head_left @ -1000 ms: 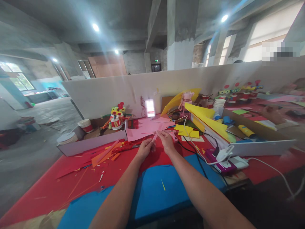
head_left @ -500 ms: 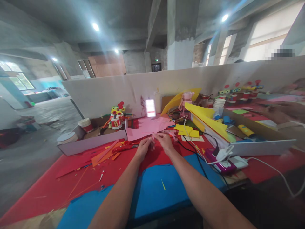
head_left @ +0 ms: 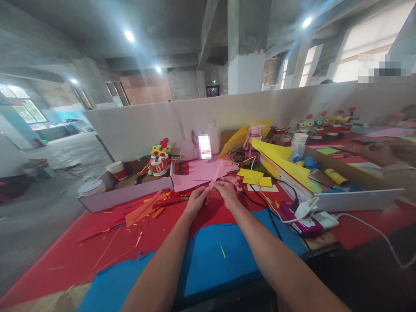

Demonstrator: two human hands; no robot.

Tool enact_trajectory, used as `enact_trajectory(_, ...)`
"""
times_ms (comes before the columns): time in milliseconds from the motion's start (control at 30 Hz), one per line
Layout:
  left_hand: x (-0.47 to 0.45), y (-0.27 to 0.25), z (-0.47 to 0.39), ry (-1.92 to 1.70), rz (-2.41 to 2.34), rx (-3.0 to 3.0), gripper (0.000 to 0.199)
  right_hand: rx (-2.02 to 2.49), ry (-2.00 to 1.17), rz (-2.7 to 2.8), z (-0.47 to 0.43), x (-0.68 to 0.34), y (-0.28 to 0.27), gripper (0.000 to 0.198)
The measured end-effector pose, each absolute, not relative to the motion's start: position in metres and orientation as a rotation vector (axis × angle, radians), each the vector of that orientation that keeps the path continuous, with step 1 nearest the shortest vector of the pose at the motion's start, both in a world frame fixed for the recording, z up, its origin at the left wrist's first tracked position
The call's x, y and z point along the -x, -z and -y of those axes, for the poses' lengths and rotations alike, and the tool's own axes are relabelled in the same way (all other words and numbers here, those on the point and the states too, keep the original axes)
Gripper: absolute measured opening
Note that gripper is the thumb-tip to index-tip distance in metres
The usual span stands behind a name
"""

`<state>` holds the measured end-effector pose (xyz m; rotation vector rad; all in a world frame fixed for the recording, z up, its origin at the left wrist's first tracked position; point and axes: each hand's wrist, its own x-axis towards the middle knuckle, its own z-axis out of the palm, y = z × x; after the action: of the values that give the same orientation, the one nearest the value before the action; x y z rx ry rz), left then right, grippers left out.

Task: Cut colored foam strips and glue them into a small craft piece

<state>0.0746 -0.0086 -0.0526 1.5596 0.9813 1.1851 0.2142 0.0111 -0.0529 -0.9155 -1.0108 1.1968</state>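
Between my two hands is a narrow pink paper strip [head_left: 217,172], its far end rising over the pink sheets. My left hand [head_left: 196,200] pinches its near end from the left. My right hand [head_left: 226,193] grips it with fingertips close beside the left ones. Just beyond lie pink paper sheets [head_left: 191,173] on the red table cover [head_left: 169,221]. A pink glue gun [head_left: 234,183] rests right of my right hand. Left of my left hand lies a red tool [head_left: 172,199], its kind unclear.
At left, a box [head_left: 126,196] holds paper cups and stands near a cup figure [head_left: 159,162]. Yellow paper pieces [head_left: 256,178], cables and a purple power strip [head_left: 300,219] lie right, before an open box [head_left: 357,201]. A co-worker's hand [head_left: 378,151] shows far right.
The pink strip now shows stretched out away from my hands, where before only a little showed at the fingertips. My hands have barely shifted.
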Motion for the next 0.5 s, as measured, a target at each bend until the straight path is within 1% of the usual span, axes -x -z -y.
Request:
enact_trajectory(133,-0.075,0.051,0.01,-1.165,-0.938,-1.526,0.04,0.899,-1.171,1.102,-0.009,-0.213,0.053,0.034)
enact_trajectory(267,-0.075,0.047,0.013,-1.196,-0.879,-1.443,0.037,0.757,-1.317,1.185,-0.004,-0.212,0.049,0.041)
enact_trajectory(333,-0.075,0.046,0.014,-1.195,-0.865,-1.425,0.036,0.716,-1.34,1.226,-0.001,-0.211,0.046,0.042)
enact_trajectory(500,-0.076,0.046,0.015,-1.171,-0.862,-1.415,0.037,0.791,-1.191,1.216,-0.002,-0.213,0.045,0.036)
